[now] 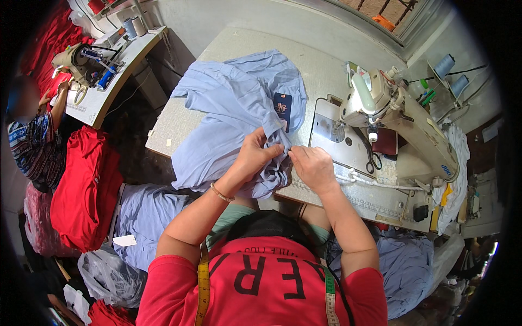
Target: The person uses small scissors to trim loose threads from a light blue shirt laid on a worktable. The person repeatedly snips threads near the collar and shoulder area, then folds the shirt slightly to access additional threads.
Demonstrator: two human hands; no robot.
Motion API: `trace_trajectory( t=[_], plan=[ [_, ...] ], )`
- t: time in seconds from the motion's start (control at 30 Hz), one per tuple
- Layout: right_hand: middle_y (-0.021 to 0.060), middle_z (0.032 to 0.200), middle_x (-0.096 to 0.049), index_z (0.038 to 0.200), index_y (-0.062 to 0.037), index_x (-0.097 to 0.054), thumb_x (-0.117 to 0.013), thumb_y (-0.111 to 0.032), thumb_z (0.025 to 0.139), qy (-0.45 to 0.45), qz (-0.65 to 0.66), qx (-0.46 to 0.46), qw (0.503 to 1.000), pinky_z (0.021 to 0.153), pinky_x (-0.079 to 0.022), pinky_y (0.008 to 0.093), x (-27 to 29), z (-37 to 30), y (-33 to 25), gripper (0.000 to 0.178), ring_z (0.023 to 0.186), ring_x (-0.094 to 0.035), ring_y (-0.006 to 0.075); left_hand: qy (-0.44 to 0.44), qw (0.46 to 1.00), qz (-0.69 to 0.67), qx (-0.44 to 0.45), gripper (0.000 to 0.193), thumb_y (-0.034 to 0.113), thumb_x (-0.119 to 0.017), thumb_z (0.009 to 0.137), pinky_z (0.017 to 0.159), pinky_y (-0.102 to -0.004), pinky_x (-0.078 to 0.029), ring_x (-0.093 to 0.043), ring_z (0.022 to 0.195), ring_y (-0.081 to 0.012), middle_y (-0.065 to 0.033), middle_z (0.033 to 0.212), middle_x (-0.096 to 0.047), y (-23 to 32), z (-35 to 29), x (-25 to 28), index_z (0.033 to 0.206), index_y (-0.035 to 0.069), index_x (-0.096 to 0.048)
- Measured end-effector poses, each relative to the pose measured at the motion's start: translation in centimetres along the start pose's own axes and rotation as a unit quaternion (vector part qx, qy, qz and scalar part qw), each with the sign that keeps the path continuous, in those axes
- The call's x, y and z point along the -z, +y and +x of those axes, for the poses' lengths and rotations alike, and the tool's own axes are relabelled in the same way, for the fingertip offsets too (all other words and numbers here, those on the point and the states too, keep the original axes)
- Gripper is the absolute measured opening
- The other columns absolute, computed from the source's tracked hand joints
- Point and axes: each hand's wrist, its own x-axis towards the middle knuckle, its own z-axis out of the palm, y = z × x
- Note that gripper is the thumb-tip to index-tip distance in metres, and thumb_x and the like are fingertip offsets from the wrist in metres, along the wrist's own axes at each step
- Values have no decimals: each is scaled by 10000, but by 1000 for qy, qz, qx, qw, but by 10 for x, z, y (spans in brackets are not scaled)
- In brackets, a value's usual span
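A light blue garment (pixel 217 119) lies bunched over the sewing table, its near edge lifted between my hands. My left hand (pixel 254 154) pinches the cloth with thumb and fingers. Close beside it, my right hand (pixel 314 167) is closed with its fingertips pressed together on the same garment's edge. A dark hang tag (pixel 282 110) rests on the cloth just beyond my fingers. To the right stands a white sewing machine (pixel 391 108), with its metal plate (pixel 329 130) near my right hand. Black scissors (pixel 373 161) lie beside the machine's base.
A white cord (pixel 375 184) runs along the table's right front. Blue thread spools (pixel 451 73) stand behind the machine. More blue cloth (pixel 147 217) and red cloth (pixel 87 185) are piled at the left. Another person (pixel 41 136) works at a second sewing machine (pixel 81 62) at the far left.
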Motion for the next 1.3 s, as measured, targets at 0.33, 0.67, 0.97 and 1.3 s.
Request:
trace_trajectory(
  t=[0.33, 0.67, 0.97, 1.3],
  plan=[
    [38, 577, -462, 802, -54, -528, -645, -136, 822, 64, 375, -294, 877, 489, -372, 262, 2, 0, -1, 144, 501, -452, 108, -2, 1000, -17, -12, 337, -40, -616, 785, 774, -240, -447, -546, 859, -90, -26, 974, -612, 1, -2, 1, 1113, -3, -549],
    [89, 726, -610, 830, -28, -607, -641, -91, 784, 21, 225, -219, 949, 567, -449, 284, 15, 10, -26, 86, 617, -589, 186, 18, 997, 56, -57, 308, -30, -614, 787, 765, -238, -461, -567, 872, -89, -36, 977, -615, -4, -5, -1, 1084, 0, -540],
    [137, 758, -639, 819, -43, -589, -648, -147, 739, -35, 204, -345, 916, 621, -496, 399, 4, 12, -27, 144, 691, -622, 331, 61, 973, 199, -101, 254, 3, -611, 788, 645, -235, -450, -531, 777, -93, -63, 865, -611, -10, -9, -5, 1019, -33, -514],
    [-39, 633, -499, 725, -42, -518, -589, -61, 807, 155, 404, -369, 822, 496, -346, 202, -3, 1, -4, 110, 547, -428, 46, 77, 994, 1, -77, 257, -30, -600, 795, 736, -239, -455, -551, 834, -104, -56, 939, -614, -1, -4, -2, 1042, -26, -532]
  ],
)
